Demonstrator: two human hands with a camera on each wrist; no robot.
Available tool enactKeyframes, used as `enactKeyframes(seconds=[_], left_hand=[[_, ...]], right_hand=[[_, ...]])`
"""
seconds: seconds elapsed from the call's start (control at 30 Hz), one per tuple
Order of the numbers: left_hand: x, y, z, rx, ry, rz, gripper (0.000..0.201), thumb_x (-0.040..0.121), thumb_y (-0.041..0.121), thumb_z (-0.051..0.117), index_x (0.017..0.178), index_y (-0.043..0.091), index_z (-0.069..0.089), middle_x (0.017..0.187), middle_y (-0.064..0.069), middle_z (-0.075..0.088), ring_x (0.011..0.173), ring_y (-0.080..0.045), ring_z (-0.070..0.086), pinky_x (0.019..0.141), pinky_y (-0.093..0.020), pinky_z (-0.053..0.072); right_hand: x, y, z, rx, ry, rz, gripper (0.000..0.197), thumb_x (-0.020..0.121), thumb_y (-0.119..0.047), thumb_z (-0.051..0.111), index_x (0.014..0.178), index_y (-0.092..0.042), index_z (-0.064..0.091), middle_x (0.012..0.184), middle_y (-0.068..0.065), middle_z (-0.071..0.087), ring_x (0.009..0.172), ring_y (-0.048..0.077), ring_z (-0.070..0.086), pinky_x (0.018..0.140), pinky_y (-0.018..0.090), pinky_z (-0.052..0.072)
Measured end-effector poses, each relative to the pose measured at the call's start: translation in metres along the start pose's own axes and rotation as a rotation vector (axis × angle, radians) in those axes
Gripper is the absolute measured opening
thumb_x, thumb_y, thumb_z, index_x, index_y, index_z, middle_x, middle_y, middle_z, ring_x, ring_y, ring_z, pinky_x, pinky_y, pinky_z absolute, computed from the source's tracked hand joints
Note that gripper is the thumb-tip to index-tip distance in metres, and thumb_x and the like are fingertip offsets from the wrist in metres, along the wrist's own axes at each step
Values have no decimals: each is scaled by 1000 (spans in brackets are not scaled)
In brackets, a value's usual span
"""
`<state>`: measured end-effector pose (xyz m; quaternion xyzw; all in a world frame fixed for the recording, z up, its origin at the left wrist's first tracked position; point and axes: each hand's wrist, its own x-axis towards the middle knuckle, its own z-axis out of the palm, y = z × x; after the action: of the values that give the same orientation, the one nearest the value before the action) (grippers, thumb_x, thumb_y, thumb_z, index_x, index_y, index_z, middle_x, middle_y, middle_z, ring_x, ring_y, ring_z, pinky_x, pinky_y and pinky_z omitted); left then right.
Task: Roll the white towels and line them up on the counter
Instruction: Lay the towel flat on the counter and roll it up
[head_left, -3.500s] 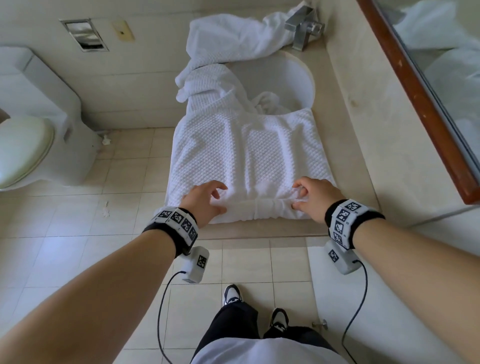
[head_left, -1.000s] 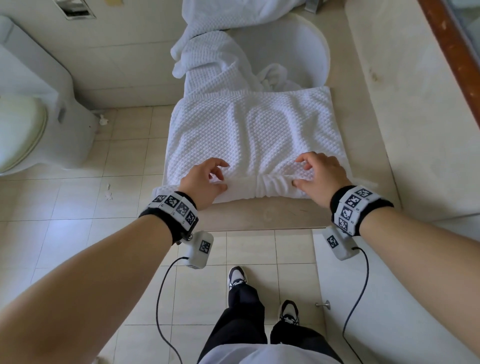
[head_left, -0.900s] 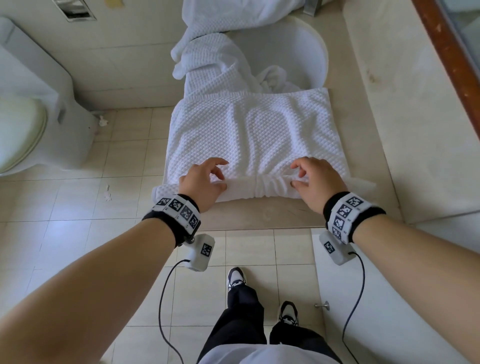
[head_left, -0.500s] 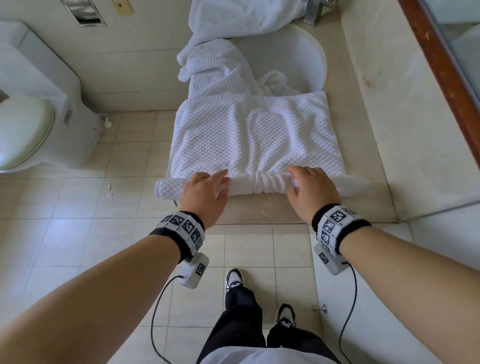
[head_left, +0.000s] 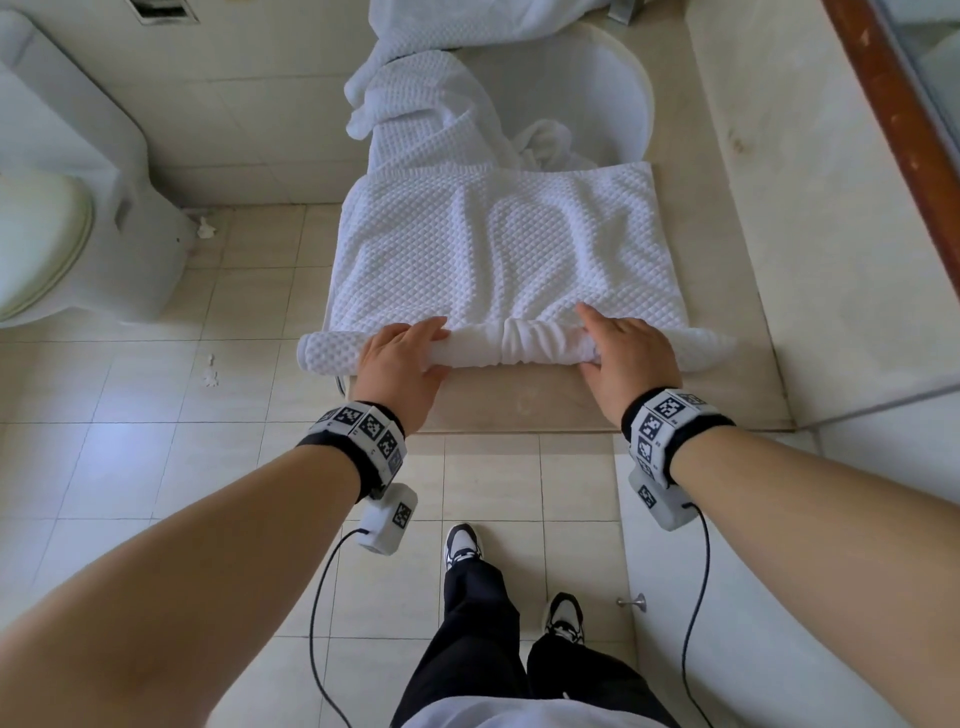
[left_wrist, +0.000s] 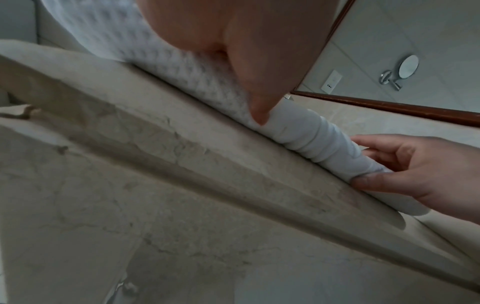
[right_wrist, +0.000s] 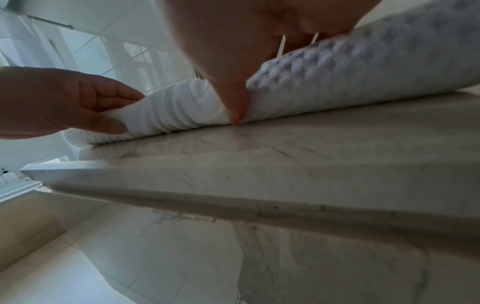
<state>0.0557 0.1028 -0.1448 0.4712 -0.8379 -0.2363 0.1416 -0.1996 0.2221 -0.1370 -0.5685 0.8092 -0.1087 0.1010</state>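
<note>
A person's left hand (head_left: 399, 364) and right hand (head_left: 626, 353) curl over the near, rolled edge of a white waffle-weave towel (head_left: 498, 260) spread on a marble counter (head_left: 519, 400), thumbs tucked under the roll. Only the first turns look made; most of the towel lies flat, and more towels (head_left: 431, 98) sit crumpled at the far sink (head_left: 597, 78), unrolled.

The white towel (head_left: 498, 249) is thick cloth with a raised waffle weave, matt; its rolled near edge shows a smoother, gathered band. The counter (head_left: 519, 400) looks like polished beige marble, veined and faintly glossy. Floor tiles (head_left: 156, 467) are smooth and slightly shiny. The mirror frame (head_left: 893, 104) at right appears to be varnished wood. The sink (head_left: 597, 88) and toilet (head_left: 78, 171) are glossy white, probably ceramic.
</note>
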Motion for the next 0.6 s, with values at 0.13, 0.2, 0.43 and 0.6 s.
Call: enactKeyframes(seconds=[0.13,0.2,0.43,0.6], left_hand=[[6,0,-9,14,-96,1,52,92,27,66,140,27,48,126,14,62,129,-16,42,116,-43,26],[8,-3,-15,30,-169,6,52,94,28,64,142,26,44,127,17,62,129,-15,42,116,-40,24],[31,-7,-31,13,-428,-92,48,95,34,63,138,28,44,131,16,59,121,-16,54,110,-43,37],[48,-6,-37,-111,-530,-192,48,96,34,63,139,33,42,132,14,59,111,-15,59,92,-32,50]], right_hand=[[3,15,-4,91,-99,1,71,87,-31,69,149,-31,33,118,0,67,105,24,60,94,42,49],[2,23,-7,185,-148,8,69,87,-31,71,147,-31,39,123,-2,65,108,22,61,95,41,50],[16,30,-23,500,-402,147,79,80,-31,82,147,-31,41,139,-3,56,124,13,54,104,25,38],[31,29,-28,433,-488,161,81,87,-40,73,152,-37,26,147,5,48,132,19,48,108,33,39]])
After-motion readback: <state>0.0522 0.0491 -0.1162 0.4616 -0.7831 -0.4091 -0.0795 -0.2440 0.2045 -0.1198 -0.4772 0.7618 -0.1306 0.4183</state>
